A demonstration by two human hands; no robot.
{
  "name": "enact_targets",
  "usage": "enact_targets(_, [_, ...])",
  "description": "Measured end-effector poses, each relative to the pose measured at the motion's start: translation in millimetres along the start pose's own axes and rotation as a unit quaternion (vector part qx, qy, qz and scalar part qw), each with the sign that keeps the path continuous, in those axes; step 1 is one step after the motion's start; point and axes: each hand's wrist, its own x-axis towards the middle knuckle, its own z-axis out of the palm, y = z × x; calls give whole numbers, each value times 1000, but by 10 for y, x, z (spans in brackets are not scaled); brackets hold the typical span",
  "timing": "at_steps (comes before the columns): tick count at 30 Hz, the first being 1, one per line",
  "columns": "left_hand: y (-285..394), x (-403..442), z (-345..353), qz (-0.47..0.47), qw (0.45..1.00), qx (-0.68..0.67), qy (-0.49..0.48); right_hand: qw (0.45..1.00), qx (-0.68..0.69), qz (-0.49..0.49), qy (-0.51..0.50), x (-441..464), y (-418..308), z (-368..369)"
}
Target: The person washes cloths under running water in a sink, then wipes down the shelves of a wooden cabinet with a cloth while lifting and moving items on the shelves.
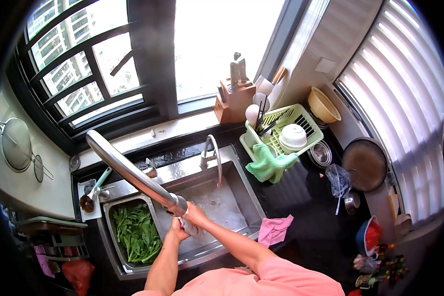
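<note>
Both of my hands are close together over the steel sink (254, 207), just below the head of the large arched faucet (133, 170). My left hand (178, 230) is curled on the near left side, and my right hand (195, 216) reaches across beside the faucet head. Between them is a small, pale, partly purplish thing, mostly hidden by fingers and running water; I cannot make out its kind. Left of the hands, leafy greens (135, 232) fill a metal drain basket (114, 254). Cloudy water with foam lies in the basin.
A thin second faucet (215, 157) stands behind the sink. To the right are a pink cloth (275, 230), a green dish rack (301, 116) with a white bowl (293, 136), and a green cloth (269, 164). A knife block (236, 101) stands by the window, and a round pan (364, 164) leans farther right.
</note>
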Motion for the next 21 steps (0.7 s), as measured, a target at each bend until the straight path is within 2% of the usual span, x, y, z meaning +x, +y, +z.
enact_targets(1, [-79,-165,187,13,999,-47,1,1000,-7,2,18,-9,-112,28])
enact_targets(3, [-138,-285,229,82,996,-37,2,998,-22,7,54,-77,-385,28])
enact_targets(4, [-133,-297,249,105,993,-49,-3,994,50,-3,96,155,-115,381])
enact_targets(6, [-133,-283,324,153,987,-44,-30,978,-24,-39,205,123,-111,463])
enact_targets(7, [-92,-215,287,154,988,-29,3,962,-61,-57,260,126,-98,501])
enact_targets(9, [-16,61,64,151,986,-4,72,953,-31,-30,301,162,4,725])
enact_targets(11, [90,341,-122,102,990,23,95,959,-47,117,252,85,69,917])
enact_targets(14, [221,672,-122,69,997,18,26,989,38,-18,142,62,217,944])
enact_targets(16, [278,845,-84,71,997,10,-9,993,20,-64,93,-119,248,900])
enact_targets(18, [302,974,-52,81,996,8,-23,992,-73,-73,68,-799,-336,758])
enact_targets(20, [306,1023,-27,109,994,21,8,991,128,-26,27,-1053,-670,443])
enact_targets(21, [272,980,5,127,991,36,31,973,229,-4,5,-1102,-740,359])
